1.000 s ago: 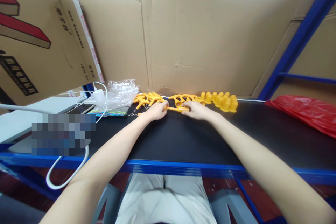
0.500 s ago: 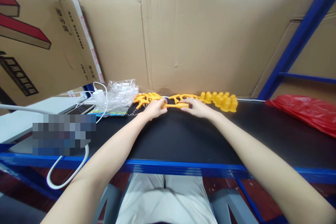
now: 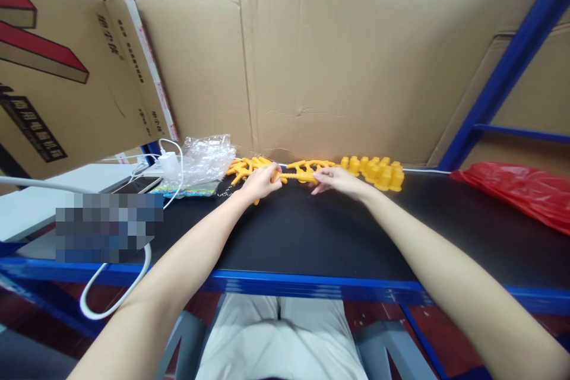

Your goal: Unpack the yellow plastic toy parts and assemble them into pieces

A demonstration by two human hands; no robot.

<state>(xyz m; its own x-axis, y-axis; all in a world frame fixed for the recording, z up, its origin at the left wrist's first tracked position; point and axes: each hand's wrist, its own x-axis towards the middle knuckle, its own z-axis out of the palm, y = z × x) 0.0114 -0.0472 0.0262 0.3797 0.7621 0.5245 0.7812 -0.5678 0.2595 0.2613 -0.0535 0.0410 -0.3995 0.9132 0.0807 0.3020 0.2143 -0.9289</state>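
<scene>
A yellow plastic rod (image 3: 291, 176) with a twisted or ribbed shaft and a thicker right end lies level between my two hands, just above the black tabletop. My left hand (image 3: 262, 182) is closed around its left end, which the fingers partly hide. At the thicker end, the thumb and fingertips of my right hand (image 3: 337, 181) pinch the tip, with the lower fingers hanging loose. Yellow branch-shaped pieces (image 3: 239, 170) are heaped beside my left hand. Another yellow branched piece (image 3: 312, 164) lies behind the rod. Several yellow cup-shaped pieces (image 3: 383, 176) stand right of my right hand.
Clear plastic wrap (image 3: 205, 157), a white charger (image 3: 168, 163) and looping white cables sit to the left. A red plastic bag (image 3: 516, 190) lies at the right. Cardboard (image 3: 356, 71) walls the back. A blue metal rail (image 3: 312, 284) edges the black table (image 3: 312, 237).
My right hand has shifted slightly right along the rod's thicker end, from a fuller grip to a fingertip pinch. My left hand has stayed nearly in place.
</scene>
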